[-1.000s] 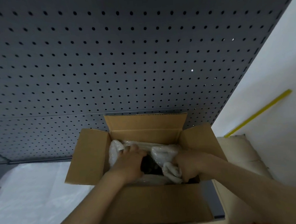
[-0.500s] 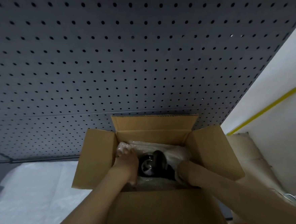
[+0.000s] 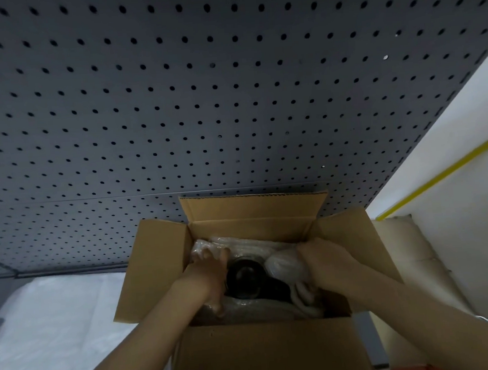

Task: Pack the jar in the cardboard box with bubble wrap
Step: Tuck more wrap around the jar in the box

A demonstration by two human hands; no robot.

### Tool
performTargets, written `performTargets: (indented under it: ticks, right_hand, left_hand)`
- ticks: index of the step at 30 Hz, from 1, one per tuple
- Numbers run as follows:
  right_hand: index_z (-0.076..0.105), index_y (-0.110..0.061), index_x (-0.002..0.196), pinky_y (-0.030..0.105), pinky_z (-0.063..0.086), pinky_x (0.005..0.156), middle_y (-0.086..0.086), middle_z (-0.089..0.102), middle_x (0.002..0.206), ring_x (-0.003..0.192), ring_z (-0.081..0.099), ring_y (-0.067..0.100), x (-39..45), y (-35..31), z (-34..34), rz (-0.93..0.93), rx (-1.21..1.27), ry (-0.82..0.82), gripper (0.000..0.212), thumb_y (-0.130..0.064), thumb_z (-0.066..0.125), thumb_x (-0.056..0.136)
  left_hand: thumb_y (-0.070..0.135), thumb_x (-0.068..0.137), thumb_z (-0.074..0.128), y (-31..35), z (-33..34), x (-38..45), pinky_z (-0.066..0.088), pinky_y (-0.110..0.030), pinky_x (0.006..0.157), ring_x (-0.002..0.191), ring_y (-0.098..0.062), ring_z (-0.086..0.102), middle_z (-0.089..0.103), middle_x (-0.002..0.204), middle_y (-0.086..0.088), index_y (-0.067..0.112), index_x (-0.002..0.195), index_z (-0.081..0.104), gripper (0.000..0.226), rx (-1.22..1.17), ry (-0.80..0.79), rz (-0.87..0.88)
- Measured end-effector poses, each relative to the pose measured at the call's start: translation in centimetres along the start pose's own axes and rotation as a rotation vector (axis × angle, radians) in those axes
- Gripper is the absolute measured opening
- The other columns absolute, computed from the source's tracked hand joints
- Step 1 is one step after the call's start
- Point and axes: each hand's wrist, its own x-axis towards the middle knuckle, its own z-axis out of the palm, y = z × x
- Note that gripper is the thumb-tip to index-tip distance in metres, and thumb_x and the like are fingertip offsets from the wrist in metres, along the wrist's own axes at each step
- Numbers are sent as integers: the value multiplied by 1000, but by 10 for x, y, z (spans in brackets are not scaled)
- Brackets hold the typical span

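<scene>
An open cardboard box (image 3: 266,353) stands before me with its four flaps spread out. Inside, a dark jar (image 3: 245,277) with a dark round lid sits in the middle, ringed by clear bubble wrap (image 3: 252,243). My left hand (image 3: 210,274) is inside the box against the jar's left side, fingers spread onto the wrap. My right hand (image 3: 320,260) is in the box's right part, curled over a bunched wad of bubble wrap (image 3: 283,266). The jar's lower body is hidden by wrap and shadow.
A dark pegboard wall (image 3: 202,101) rises right behind the box. White sheeting (image 3: 45,337) covers the surface to the left. A beige padded object (image 3: 409,248) lies to the right, below a white wall with a yellow strip (image 3: 439,182).
The wrap that covered the jar has been pulled aside, so the dark lid shows. My right hand has lifted from the box's lower right toward its right wall, holding wrap. The view shifted slightly.
</scene>
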Motion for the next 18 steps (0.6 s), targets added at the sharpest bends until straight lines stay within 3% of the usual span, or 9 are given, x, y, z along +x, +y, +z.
performTargets:
  ticks: [6,10,12,14,16,18]
  right_hand:
    - [43,-9,135,38,45,95,15,48,132,118,52,32,-6,-2,17,-55,80,-104,68,-20,75,76]
    - [44,-5,133,40,42,98,20,49,134,120,51,35,9,-10,33,-5,95,-132,49,-15,62,89]
    - [34,-4,143,35,29,109,19,36,149,135,37,32,24,-18,37,95,16,-345,48,-17,48,99]
    - [26,-4,147,29,18,112,21,33,149,142,25,26,33,-21,36,150,-18,-429,51,-20,42,101]
    - [26,-2,146,30,19,112,25,43,135,143,25,26,38,-22,39,196,3,-459,49,-20,38,102]
    - [29,-2,145,35,27,112,19,38,146,140,31,29,35,-21,43,216,43,-395,50,-18,45,100]
  left_hand:
    - [31,76,79,1,-6,-3,19,-42,118,147,-39,5,5,161,-20,14,152,-13,121,19,-33,17]
    - [30,77,76,7,3,5,14,-48,120,147,-41,7,8,159,-24,9,151,-12,117,131,-49,6]
    - [34,76,76,8,10,14,13,-53,119,145,-42,13,15,156,-25,9,151,-14,120,182,-45,-2]
    - [38,73,77,9,14,21,14,-55,118,144,-42,17,22,155,-23,10,150,-18,125,196,-27,-9]
    - [40,70,79,10,15,23,19,-54,117,142,-40,25,31,152,-20,12,150,-19,129,205,-7,-12]
    - [41,67,80,12,15,23,24,-52,116,139,-37,31,36,149,-18,14,151,-16,131,186,10,-19]
